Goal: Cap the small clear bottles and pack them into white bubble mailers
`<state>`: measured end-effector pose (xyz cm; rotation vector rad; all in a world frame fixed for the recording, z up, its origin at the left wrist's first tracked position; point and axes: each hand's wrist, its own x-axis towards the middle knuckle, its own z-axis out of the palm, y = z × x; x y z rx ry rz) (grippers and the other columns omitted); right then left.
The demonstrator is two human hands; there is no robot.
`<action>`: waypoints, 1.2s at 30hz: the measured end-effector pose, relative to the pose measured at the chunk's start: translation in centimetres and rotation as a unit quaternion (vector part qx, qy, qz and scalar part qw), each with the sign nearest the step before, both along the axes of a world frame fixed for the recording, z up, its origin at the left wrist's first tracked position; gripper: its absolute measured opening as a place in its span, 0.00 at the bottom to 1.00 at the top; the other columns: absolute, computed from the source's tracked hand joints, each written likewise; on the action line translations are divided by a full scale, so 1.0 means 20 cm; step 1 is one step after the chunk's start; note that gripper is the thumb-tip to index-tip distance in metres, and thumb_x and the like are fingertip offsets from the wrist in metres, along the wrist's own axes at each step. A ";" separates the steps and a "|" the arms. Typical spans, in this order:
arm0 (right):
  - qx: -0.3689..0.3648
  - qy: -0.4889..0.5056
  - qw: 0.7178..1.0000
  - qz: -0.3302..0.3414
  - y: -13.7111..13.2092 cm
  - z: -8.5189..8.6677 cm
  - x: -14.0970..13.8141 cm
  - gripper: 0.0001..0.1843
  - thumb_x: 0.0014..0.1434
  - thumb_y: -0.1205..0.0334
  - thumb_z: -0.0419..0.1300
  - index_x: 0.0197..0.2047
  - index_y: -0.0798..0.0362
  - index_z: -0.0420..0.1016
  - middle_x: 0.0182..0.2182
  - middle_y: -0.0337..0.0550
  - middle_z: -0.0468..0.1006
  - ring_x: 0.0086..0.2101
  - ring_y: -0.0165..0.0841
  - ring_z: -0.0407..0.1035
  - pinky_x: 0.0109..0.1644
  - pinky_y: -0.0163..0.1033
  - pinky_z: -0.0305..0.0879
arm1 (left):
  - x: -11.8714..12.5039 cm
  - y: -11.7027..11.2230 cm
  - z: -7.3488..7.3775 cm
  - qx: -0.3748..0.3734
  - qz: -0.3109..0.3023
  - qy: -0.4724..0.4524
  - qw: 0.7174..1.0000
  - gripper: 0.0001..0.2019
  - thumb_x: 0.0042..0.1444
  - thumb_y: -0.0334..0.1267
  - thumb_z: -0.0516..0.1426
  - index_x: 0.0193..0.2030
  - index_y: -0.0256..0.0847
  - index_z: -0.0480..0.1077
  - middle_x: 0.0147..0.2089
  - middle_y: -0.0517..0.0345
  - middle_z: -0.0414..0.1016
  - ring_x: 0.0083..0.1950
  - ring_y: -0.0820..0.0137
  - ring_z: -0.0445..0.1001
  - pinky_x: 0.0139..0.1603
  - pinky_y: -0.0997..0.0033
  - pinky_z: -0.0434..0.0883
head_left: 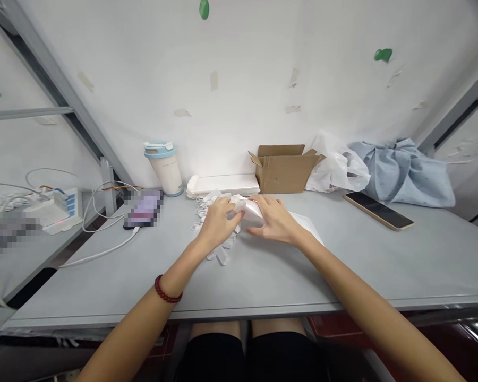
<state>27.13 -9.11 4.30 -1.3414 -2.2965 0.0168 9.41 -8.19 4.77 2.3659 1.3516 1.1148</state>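
Over the middle of the grey table, my left hand [218,222] pinches the near left end of a small white packet [252,211]. My right hand [276,220] curls around the packet's right side, thumb below and fingers on top. What the packet is made of I cannot make out; it looks thin and slightly shiny. A loose pile of small white strips or tags [223,255] lies beneath and beside my left hand, partly hidden by it. A flat white sheet or tray [308,225] sticks out from behind my right wrist.
Along the wall stand a cup with a blue lid [165,168], a stack of flat white boxes [223,184], an open cardboard box [284,171], a white plastic bag [336,167] and blue cloth [410,175]. Phones lie left [145,208] and right [378,210]; a cable [103,259] crosses the left side.
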 end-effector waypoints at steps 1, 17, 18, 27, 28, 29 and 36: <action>-0.013 -0.002 1.000 -0.003 0.00 0.00 0.00 0.34 0.47 0.49 0.61 0.54 0.52 0.58 0.47 0.52 0.68 0.46 0.46 0.62 0.47 0.48 0.56 | 0.00 0.00 0.00 0.018 -0.005 0.012 1.000 0.12 0.53 0.36 0.53 0.20 0.38 0.67 0.25 0.60 0.63 0.33 0.69 0.64 0.32 0.70 0.61; 0.026 0.019 0.999 -0.003 0.04 -0.03 0.02 0.27 0.45 0.68 0.55 0.51 0.54 0.59 0.46 0.51 0.69 0.45 0.43 0.63 0.44 0.45 0.59 | -0.02 -0.01 -0.03 -0.068 -0.084 0.085 0.990 0.14 0.50 0.36 0.53 0.45 0.43 0.71 0.40 0.54 0.70 0.47 0.60 0.67 0.47 0.61 0.67; 0.029 0.021 0.999 -0.012 0.05 -0.02 0.03 0.26 0.45 0.68 0.55 0.51 0.55 0.59 0.46 0.51 0.69 0.45 0.44 0.63 0.44 0.45 0.59 | -0.02 -0.01 -0.03 -0.068 -0.079 0.073 0.992 0.16 0.49 0.34 0.53 0.46 0.43 0.69 0.42 0.54 0.70 0.49 0.60 0.66 0.48 0.61 0.67; 0.087 0.050 0.994 -0.053 0.08 0.02 0.13 0.30 0.45 0.65 0.56 0.53 0.55 0.57 0.45 0.53 0.68 0.44 0.45 0.62 0.44 0.49 0.58 | -0.06 0.02 0.06 -0.153 -0.017 -0.142 0.978 0.12 0.53 0.40 0.53 0.44 0.40 0.66 0.41 0.52 0.75 0.44 0.64 0.73 0.43 0.61 0.70; 0.099 0.060 0.993 -0.029 0.07 0.03 0.13 0.31 0.45 0.64 0.56 0.54 0.55 0.56 0.46 0.52 0.68 0.44 0.45 0.62 0.45 0.49 0.59 | -0.05 0.02 0.07 -0.194 -0.037 -0.178 0.964 0.14 0.54 0.43 0.53 0.45 0.39 0.66 0.39 0.52 0.75 0.40 0.65 0.74 0.39 0.62 0.72; 0.109 0.071 0.991 -0.001 0.06 0.03 0.13 0.32 0.44 0.64 0.56 0.54 0.54 0.55 0.46 0.52 0.68 0.44 0.44 0.62 0.45 0.49 0.59 | -0.05 0.01 0.08 -0.232 -0.057 -0.205 0.949 0.16 0.54 0.46 0.53 0.45 0.39 0.66 0.38 0.52 0.75 0.37 0.66 0.74 0.36 0.64 0.72; 0.154 0.074 0.981 0.089 0.06 0.02 0.13 0.39 0.44 0.61 0.60 0.59 0.52 0.51 0.50 0.52 0.66 0.49 0.46 0.60 0.50 0.51 0.59 | 0.00 -0.07 0.09 -0.214 -0.071 -0.211 0.951 0.13 0.52 0.41 0.55 0.20 0.38 0.65 0.17 0.61 0.68 0.19 0.74 0.68 0.23 0.74 0.66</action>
